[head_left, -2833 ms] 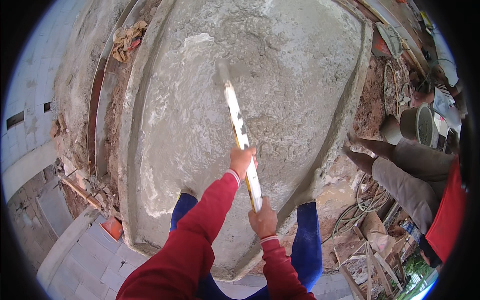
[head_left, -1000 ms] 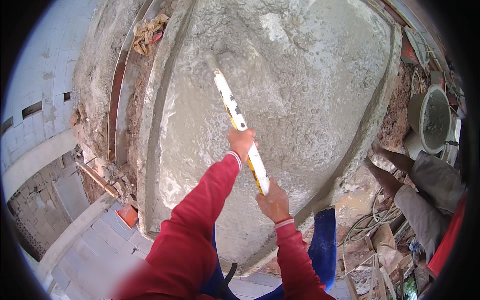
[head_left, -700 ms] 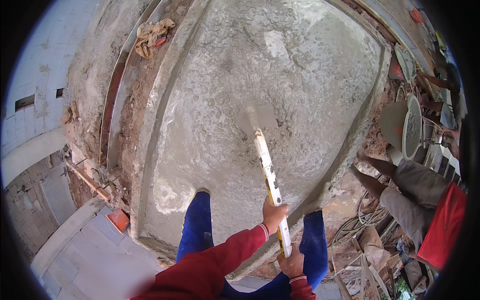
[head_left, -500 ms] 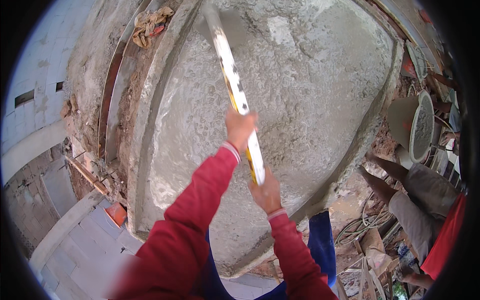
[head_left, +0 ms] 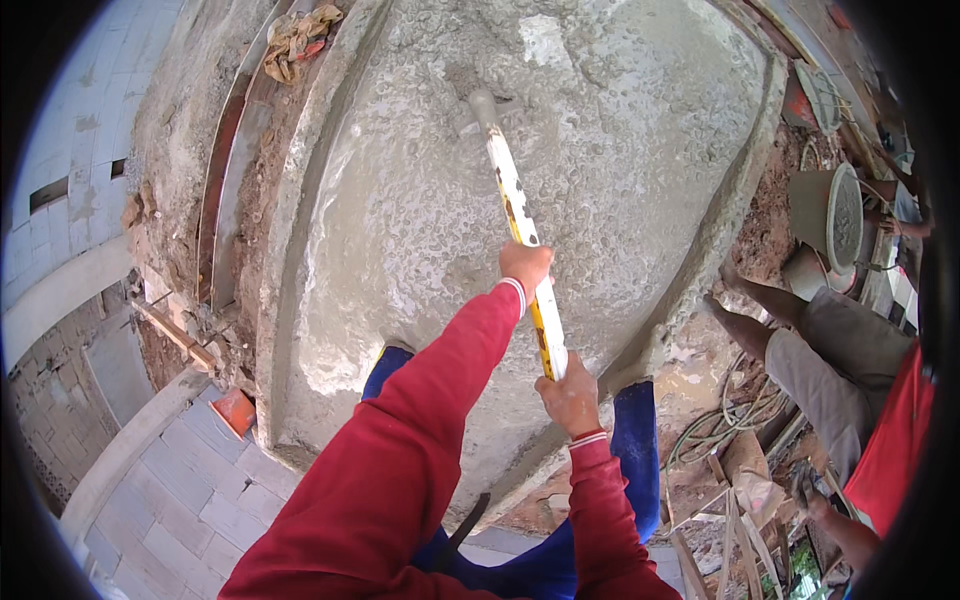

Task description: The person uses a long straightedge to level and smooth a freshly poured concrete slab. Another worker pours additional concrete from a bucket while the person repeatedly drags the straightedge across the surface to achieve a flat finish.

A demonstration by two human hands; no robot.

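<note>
Both my hands are wrapped round the white handle, marked yellow and black, of a hoe [head_left: 512, 185]. My left hand [head_left: 526, 266] grips the middle of the handle. Lower down, close to its near end, my right hand [head_left: 571, 398] is closed on it. The hoe's head is mostly sunk in grey wet concrete [head_left: 620, 170], so its shape is largely hidden. This lumpy mix fills a wide, shallow basin, whose raised rim [head_left: 283, 230] runs along the left side.
A person in a red top [head_left: 890, 450] sits at the right, legs toward the basin. Beyond the legs, a bucket [head_left: 828, 215] holds grey mix. A coiled hose [head_left: 725, 425] and wood scraps [head_left: 745, 540] lie nearer. An orange container [head_left: 234, 411] stands left of the basin.
The hoe's head has come down and toward me into the concrete from the far side. Both hands have moved slightly right and nearer, still gripping the handle.
</note>
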